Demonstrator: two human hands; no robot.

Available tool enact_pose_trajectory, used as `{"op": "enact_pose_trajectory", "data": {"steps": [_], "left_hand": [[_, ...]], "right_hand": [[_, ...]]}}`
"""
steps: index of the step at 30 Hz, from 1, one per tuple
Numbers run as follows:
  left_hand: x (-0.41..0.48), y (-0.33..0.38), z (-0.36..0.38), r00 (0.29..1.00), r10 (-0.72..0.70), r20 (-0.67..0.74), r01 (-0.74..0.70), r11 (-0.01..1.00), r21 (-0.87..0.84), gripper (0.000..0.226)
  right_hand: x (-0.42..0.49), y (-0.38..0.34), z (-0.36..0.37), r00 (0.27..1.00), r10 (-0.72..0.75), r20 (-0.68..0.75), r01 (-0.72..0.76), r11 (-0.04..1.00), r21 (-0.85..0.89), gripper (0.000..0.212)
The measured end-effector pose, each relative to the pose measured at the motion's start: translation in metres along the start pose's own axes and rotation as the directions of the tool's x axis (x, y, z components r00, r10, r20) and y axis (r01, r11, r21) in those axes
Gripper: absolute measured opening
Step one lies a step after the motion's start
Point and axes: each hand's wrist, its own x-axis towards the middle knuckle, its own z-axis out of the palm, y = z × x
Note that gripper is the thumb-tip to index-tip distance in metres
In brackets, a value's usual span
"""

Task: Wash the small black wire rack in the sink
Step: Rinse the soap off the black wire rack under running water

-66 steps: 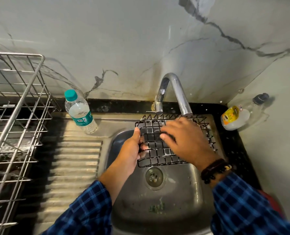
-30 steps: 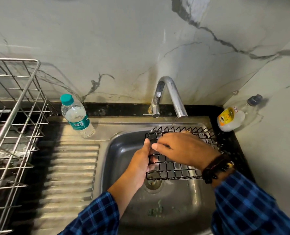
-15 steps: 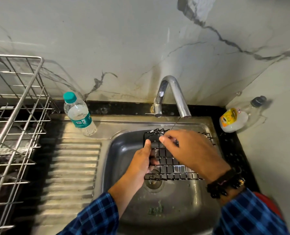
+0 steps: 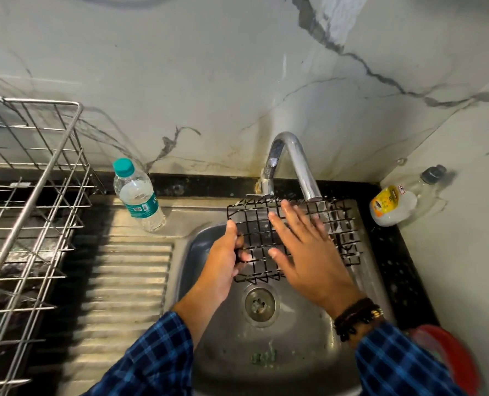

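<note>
A pale, marble-veined wall (image 4: 237, 81) backs a stainless steel sink (image 4: 294, 352) set in a black counter. I have the small black wire rack (image 4: 343, 232) up over the basin, just under the mouth of the chrome faucet (image 4: 294, 161), so that whatever runs off it falls toward the drain (image 4: 260, 303) below. My left hand (image 4: 223, 267) grips the rack's left edge, thumb on top and fingers curled under the wires, which holds the grid roughly flat and steady. My right hand (image 4: 306, 252) lies on the grid with fingers straight and spread, clasping nothing. I judge it is rubbing the wires, and its blur fits that. Wet glints show on the rack's right side, but I cannot make out a clear stream. A plastic water bottle (image 4: 139, 195) stands at the back of the ribbed drainboard (image 4: 123, 267), well apart. A clear yellow-labelled bottle (image 4: 392, 205) lies on its side in the right corner, out of the way of the washing.
</note>
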Motion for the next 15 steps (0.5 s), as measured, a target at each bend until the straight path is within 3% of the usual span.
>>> {"op": "enact_pose_trajectory", "data": {"steps": [3, 4, 7, 10, 12, 15], "left_hand": [[0.0, 0.004, -0.013, 0.999, -0.003, -0.054, 0.004, 1.0, 0.008, 0.047], [-0.001, 0.005, -0.015, 0.998, -0.011, -0.055, 0.01, 1.0, -0.024, 0.045], [-0.007, 0.005, -0.015, 1.0, -0.026, 0.002, 0.026, 0.996, -0.08, 0.043], [-0.011, -0.002, -0.015, 0.998, -0.06, 0.013, 0.06, 0.998, 0.004, 0.047], [-0.012, -0.002, -0.019, 0.997, -0.071, -0.032, 0.072, 0.997, 0.018, 0.046], [-0.013, 0.006, -0.023, 0.994, -0.09, -0.064, 0.085, 0.993, -0.079, 0.042]], "right_hand": [[-0.003, 0.01, -0.02, 0.976, 0.007, -0.219, 0.012, 0.996, 0.086, 0.043], [-0.005, 0.01, -0.022, 0.978, -0.019, -0.209, 0.03, 0.998, 0.049, 0.042], [0.004, 0.002, -0.011, 0.991, -0.042, 0.125, 0.05, 0.997, -0.065, 0.055], [0.016, 0.008, -0.012, 0.94, -0.005, 0.34, -0.037, 0.992, 0.118, 0.052], [0.017, 0.017, -0.024, 0.926, -0.036, 0.375, -0.09, 0.945, 0.313, 0.049], [0.015, 0.024, -0.037, 0.98, -0.071, 0.185, -0.008, 0.919, 0.395, 0.039]]}}
